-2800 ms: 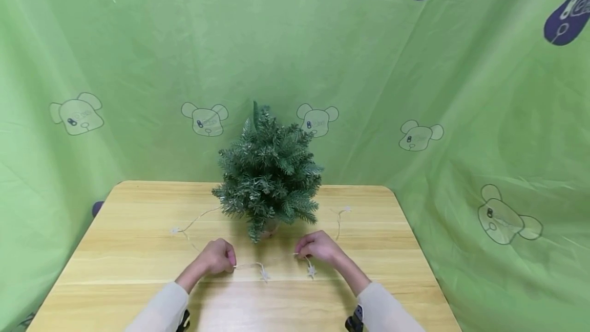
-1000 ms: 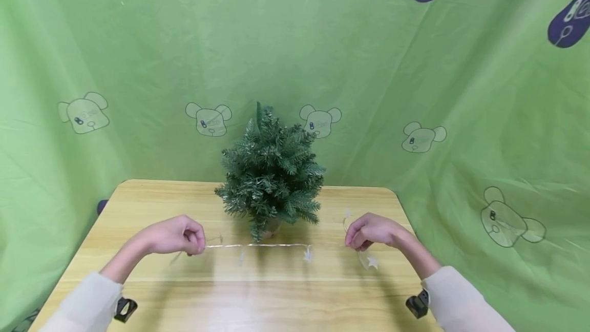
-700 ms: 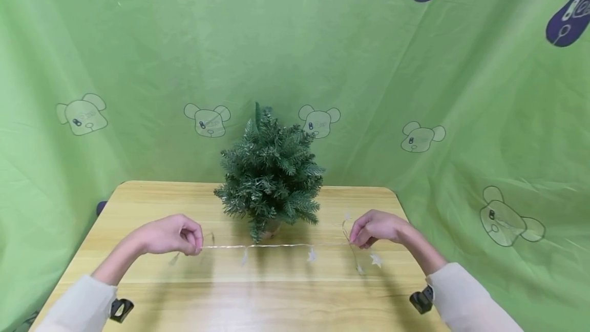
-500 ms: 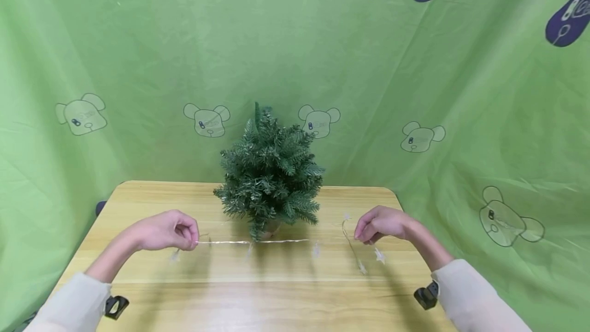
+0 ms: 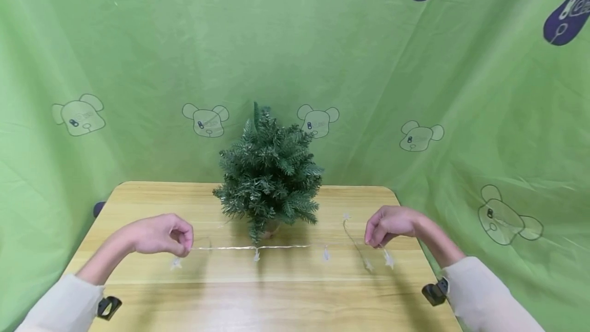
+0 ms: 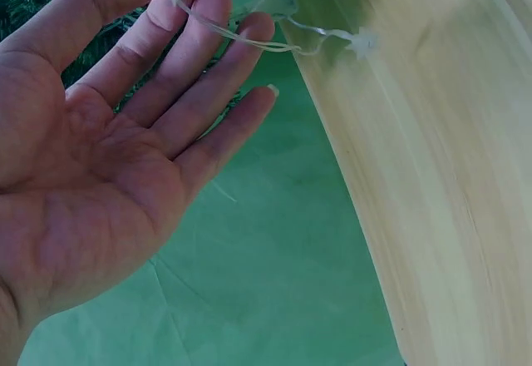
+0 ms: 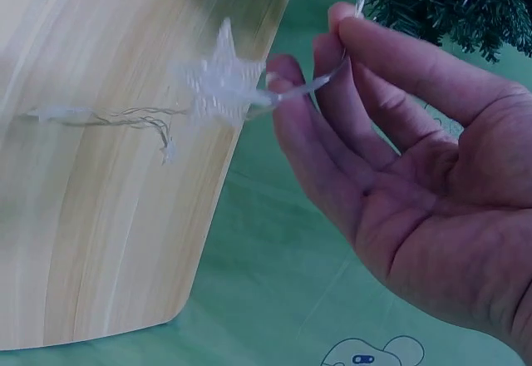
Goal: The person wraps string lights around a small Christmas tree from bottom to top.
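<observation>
A thin clear wire [image 5: 230, 248] with small star lights is stretched between the two hands, in front of the tree. My left hand [image 5: 161, 234] pinches it at the left between thumb and index finger; a star [image 5: 176, 263] hangs just below. At the right, my right hand [image 5: 394, 225] pinches the wire between thumb and fingertip, with a star [image 5: 389, 259] hanging beneath; the right wrist view shows that star [image 7: 223, 79] large beside the fingers. Two stars hang from the middle span, one of them [image 5: 256, 255] before the tree. The left wrist view shows wire [image 6: 241, 37] crossing the fingers.
A small green tree [image 5: 269, 173] in a pot stands at the back middle of the wooden table [image 5: 138, 199]. More wire with a star [image 5: 369, 265] lies beside the right hand. A green patterned cloth [image 5: 369, 65] hangs behind and at both sides.
From close together near the table, both hands have moved apart and the wire between them is drawn out straighter. Over the last half second they have spread slightly farther.
</observation>
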Action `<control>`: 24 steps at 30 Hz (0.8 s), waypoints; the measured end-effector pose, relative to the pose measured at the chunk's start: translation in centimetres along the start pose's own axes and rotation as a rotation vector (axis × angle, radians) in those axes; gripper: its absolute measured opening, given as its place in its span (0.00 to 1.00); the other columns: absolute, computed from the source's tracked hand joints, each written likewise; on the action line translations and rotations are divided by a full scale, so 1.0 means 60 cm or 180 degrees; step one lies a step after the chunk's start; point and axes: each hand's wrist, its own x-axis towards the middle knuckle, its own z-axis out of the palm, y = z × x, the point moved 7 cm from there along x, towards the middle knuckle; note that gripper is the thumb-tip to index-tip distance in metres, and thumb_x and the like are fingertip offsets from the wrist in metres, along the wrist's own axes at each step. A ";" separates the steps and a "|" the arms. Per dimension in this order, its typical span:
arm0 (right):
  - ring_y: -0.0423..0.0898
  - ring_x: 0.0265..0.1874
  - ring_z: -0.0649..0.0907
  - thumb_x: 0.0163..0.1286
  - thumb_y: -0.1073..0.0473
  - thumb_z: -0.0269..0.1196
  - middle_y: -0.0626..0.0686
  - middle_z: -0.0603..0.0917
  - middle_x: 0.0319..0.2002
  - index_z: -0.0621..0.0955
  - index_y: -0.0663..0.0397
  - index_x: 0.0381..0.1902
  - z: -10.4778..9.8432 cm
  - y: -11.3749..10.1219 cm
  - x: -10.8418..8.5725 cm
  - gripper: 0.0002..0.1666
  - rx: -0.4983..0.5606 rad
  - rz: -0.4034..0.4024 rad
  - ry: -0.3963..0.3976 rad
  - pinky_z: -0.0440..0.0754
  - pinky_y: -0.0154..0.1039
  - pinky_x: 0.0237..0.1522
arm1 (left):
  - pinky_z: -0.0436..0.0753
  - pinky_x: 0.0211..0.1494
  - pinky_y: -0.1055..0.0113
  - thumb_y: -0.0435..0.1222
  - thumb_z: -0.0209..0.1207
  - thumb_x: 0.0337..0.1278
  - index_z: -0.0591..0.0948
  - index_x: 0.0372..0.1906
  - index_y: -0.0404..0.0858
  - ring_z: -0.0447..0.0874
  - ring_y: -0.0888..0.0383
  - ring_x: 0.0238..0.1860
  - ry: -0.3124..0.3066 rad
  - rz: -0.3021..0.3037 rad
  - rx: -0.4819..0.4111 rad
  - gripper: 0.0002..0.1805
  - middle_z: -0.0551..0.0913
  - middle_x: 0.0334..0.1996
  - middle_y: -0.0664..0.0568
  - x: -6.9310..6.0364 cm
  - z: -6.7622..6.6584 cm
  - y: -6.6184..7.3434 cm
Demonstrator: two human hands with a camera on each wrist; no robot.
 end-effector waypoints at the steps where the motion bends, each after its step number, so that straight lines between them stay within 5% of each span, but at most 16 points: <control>1: 0.48 0.34 0.86 0.58 0.67 0.67 0.56 0.88 0.33 0.85 0.68 0.38 0.001 0.001 -0.002 0.11 0.0022 0.0022 -0.0026 0.88 0.49 0.48 | 0.85 0.41 0.68 0.30 0.62 0.53 0.82 0.34 0.37 0.83 0.60 0.33 -0.0012 0.0001 -0.0004 0.03 0.84 0.30 0.53 -0.002 0.000 -0.001; 24: 0.48 0.34 0.86 0.57 0.68 0.66 0.53 0.88 0.33 0.84 0.70 0.39 -0.006 -0.022 -0.026 0.12 -0.0056 -0.0004 -0.0223 0.88 0.46 0.48 | 0.83 0.42 0.68 0.35 0.64 0.57 0.82 0.33 0.38 0.83 0.60 0.34 -0.0056 -0.0011 0.0159 0.04 0.85 0.31 0.55 -0.031 -0.018 0.036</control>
